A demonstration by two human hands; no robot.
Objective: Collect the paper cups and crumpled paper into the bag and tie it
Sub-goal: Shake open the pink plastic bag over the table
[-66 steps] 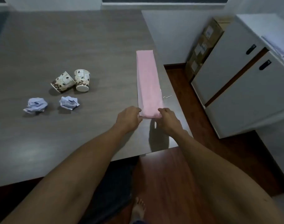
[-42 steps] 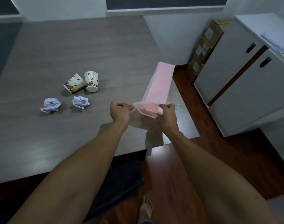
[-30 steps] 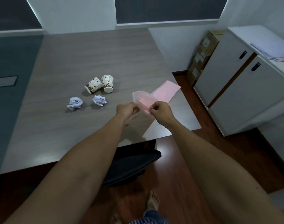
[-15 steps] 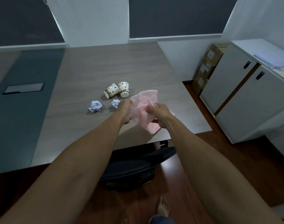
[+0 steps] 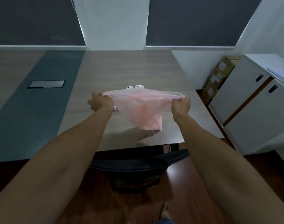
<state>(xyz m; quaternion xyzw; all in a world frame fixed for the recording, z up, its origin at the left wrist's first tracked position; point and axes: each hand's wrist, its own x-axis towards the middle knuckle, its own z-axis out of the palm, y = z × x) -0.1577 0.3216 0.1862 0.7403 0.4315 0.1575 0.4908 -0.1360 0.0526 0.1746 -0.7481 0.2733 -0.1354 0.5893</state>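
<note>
Early stage imo: left hand (image 5: 101, 102) & right hand (image 5: 181, 105) each grip an end of the pink plastic bag (image 5: 142, 109) rim, mouth stretched between them; paper cups (image 5: 136, 86) just beyond, not bagged; crumpled paper hidden, tie pending.

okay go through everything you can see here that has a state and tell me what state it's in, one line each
Thin pink plastic bag: lifted off the table, mouth stretched wide, nothing visible inside.
Left hand: grips the bag's left rim.
Right hand: grips the bag's right rim.
Patterned paper cups: on the grey wooden table, mostly hidden behind the bag.
White cabinet doors: closed.
</note>
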